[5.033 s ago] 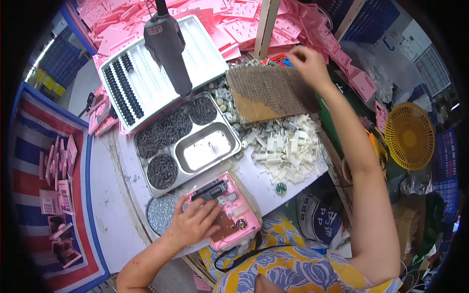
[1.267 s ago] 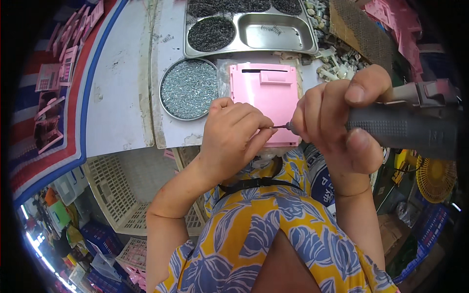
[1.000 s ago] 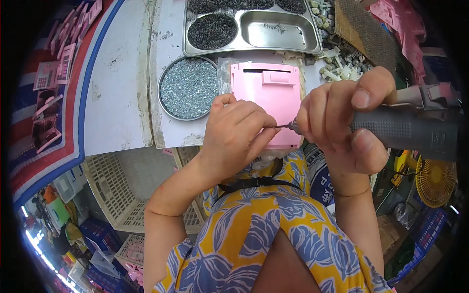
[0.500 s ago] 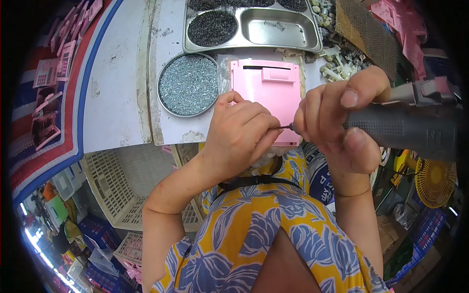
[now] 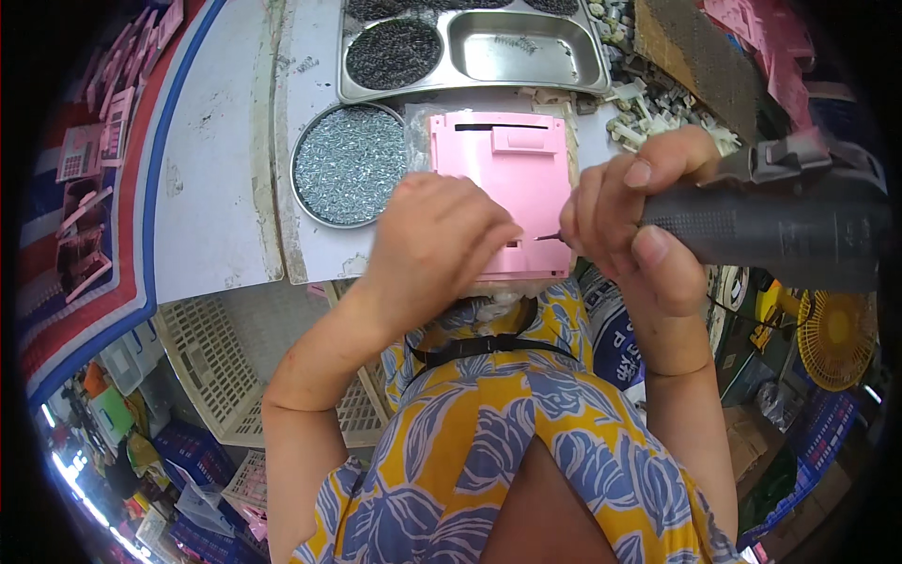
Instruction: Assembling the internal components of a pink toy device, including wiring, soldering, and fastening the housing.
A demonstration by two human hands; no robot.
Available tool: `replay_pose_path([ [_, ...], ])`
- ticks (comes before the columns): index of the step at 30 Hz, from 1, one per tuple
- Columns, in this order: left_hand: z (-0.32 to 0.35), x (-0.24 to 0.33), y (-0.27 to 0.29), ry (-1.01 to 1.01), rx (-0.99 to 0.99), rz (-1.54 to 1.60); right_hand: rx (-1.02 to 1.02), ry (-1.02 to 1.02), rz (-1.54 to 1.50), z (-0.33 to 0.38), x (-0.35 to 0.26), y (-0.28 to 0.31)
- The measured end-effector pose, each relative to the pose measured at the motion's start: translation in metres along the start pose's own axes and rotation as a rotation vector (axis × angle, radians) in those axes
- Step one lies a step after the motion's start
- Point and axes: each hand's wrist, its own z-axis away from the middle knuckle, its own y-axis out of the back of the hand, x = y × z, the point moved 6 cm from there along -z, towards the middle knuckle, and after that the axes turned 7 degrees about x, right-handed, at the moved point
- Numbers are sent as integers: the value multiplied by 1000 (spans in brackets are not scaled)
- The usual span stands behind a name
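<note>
Closest in, the right hand (image 5: pixel 639 226) wraps firmly around the dark electric screwdriver (image 5: pixel 780 230), its thin bit pointing left at the lower edge of the pink plastic casing (image 5: pixel 503 179). The left hand (image 5: pixel 437 240) lies curled over the casing's lower left, fingertips pinched at the bit's tip; whether they hold a screw cannot be told. The bit likely wants squaring to the hole, with the casing pinned flat. Beyond sit the round dish of silver screws (image 5: pixel 348 164) and the steel compartment tray (image 5: pixel 470 52).

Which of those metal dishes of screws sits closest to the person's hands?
The round dish of silvery screws, just beside the left hand. It lies nearer than the divided steel tray, whose compartments hold darker screws.
</note>
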Motion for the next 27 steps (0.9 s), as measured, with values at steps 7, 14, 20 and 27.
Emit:
replay_pose_path([
  [7,13,5,-20,144,-100,208,-27,0,49,44,-4,27],
  [14,15,16,-37,-2,-70,122,27,-65,259,59,7,22],
  [20,21,12,-41,82,-174,147,-154,92,417,63,7,28],
  [27,20,26,-44,-20,12,187,-114,-5,-33,32,-26,17],
])
